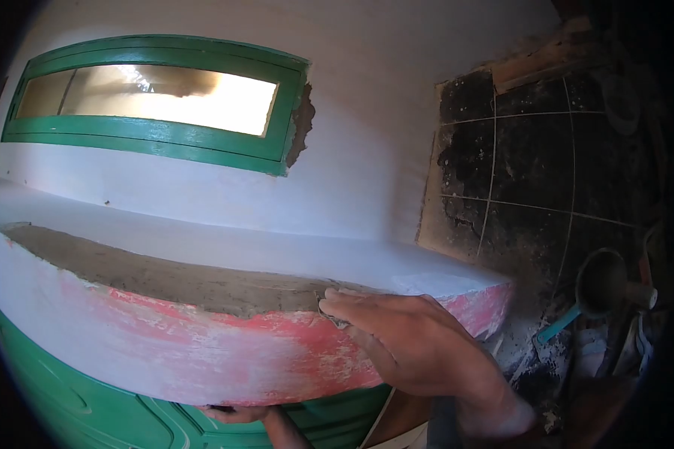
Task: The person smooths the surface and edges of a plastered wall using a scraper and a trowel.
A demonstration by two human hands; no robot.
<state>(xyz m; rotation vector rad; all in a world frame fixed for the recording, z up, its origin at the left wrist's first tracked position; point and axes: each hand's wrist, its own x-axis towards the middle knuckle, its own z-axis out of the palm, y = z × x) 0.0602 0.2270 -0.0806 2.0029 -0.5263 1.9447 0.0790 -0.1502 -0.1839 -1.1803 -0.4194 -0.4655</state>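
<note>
A ledge with a worn pink-and-white front face (232, 352) runs across the view, and a strip of wet grey mortar (180, 277) lies along its top front edge. My right hand (419, 340) is at the right part of this strip, its fingers pressed together. Something thin and grey shows under those fingertips at the edge, and I cannot tell what it is. Below the ledge, my left hand (240, 414) is up against its underside, with a dark patch by the fingers. The ledge hides part of that hand.
Green panelled doors (75, 382) are below the ledge. Above it, a green-framed window (165, 157) sits in the white wall (367, 150), with broken plaster beside it. Dark tiles (532, 157) cover the right wall. A ladle-like dipper with a teal handle (559, 324) is at right.
</note>
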